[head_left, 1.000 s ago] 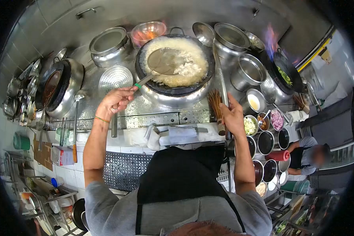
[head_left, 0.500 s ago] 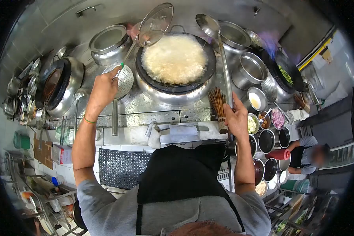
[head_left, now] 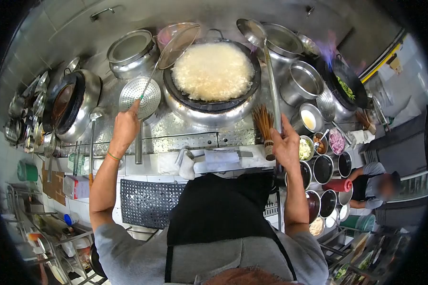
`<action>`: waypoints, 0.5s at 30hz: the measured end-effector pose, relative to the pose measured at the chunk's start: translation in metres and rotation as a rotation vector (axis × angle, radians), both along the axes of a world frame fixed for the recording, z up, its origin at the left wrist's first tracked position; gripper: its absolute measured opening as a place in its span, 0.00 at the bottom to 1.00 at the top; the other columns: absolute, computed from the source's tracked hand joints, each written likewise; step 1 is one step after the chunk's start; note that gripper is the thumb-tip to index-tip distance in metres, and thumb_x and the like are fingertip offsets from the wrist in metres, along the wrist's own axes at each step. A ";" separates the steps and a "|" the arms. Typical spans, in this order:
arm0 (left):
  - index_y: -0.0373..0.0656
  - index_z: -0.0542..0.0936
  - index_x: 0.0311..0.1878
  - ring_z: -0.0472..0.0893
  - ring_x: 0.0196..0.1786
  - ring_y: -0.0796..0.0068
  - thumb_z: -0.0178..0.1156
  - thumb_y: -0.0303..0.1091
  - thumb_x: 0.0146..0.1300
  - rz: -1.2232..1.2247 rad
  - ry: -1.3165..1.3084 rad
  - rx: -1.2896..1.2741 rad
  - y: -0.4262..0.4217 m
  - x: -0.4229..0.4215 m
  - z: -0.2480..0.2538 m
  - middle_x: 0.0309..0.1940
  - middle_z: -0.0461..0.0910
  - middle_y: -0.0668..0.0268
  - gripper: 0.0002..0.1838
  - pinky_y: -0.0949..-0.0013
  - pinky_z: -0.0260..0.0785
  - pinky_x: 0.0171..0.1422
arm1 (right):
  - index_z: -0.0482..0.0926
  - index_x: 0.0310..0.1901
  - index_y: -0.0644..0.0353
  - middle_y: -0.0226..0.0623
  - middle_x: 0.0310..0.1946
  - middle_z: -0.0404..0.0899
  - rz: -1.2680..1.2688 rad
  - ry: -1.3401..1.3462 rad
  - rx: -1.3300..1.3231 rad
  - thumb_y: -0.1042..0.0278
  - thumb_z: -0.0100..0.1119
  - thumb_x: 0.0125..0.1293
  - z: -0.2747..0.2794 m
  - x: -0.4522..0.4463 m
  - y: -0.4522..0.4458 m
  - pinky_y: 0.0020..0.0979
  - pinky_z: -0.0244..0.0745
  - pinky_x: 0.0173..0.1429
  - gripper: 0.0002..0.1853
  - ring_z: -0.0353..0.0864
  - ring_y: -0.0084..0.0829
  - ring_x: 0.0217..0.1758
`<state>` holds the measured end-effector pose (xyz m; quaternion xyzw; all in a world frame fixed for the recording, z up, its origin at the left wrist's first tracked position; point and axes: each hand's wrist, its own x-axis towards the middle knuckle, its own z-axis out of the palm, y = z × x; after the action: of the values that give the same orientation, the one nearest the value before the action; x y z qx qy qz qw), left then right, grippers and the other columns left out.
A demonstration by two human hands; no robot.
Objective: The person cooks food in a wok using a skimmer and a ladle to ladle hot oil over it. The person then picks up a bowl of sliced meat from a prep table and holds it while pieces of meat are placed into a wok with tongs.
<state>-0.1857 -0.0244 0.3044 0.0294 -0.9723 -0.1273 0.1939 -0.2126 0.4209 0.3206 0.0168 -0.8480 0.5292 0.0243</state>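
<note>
My left hand [head_left: 126, 128] is closed around the thin handle of a mesh strainer [head_left: 179, 45], whose round head tilts over the left edge of the big wok [head_left: 199, 105]. Pale, frothy bubbling liquid [head_left: 212, 71] fills much of that wok. In my right hand [head_left: 286, 147] is the long handle of a ladle [head_left: 251, 32]; its bowl hangs beyond the wok's far right edge. A perforated skimmer [head_left: 140, 97] lies just beyond my left hand, partly behind the strainer's handle. Beside my right hand stands a bamboo brush [head_left: 264, 128].
At the left is another wok [head_left: 57, 109] with dark contents. A third wok [head_left: 345, 88] holds greens, with flame at its side. A deep metal pot [head_left: 302, 85] and several ingredient containers, including chopped onion [head_left: 336, 142], stand right. A co-worker [head_left: 373, 185] is at far right.
The mesh strainer has swung lower and tilted flatter, uncovering a pinkish bowl behind it. My left hand has moved slightly left and down. My right hand and the ladle have hardly moved.
</note>
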 end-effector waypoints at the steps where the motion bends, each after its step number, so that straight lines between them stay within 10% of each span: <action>1: 0.39 0.75 0.59 0.79 0.34 0.41 0.52 0.19 0.59 0.005 -0.018 0.001 0.003 0.002 0.004 0.29 0.75 0.39 0.23 0.50 0.71 0.36 | 0.68 0.65 0.66 0.42 0.35 0.82 0.000 -0.005 0.000 0.76 0.56 0.63 0.001 0.001 -0.001 0.25 0.71 0.28 0.27 0.72 0.18 0.23; 15: 0.38 0.74 0.60 0.80 0.31 0.43 0.53 0.16 0.55 -0.043 0.147 0.078 -0.005 0.021 -0.019 0.29 0.78 0.42 0.26 0.51 0.71 0.35 | 0.67 0.65 0.69 0.46 0.45 0.82 0.018 0.039 -0.050 0.76 0.57 0.63 -0.010 -0.001 -0.002 0.24 0.74 0.41 0.27 0.78 0.23 0.38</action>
<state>-0.1643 -0.0296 0.2850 0.0068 -0.9502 -0.1711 0.2605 -0.2138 0.4192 0.3107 0.0341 -0.8336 0.5501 0.0364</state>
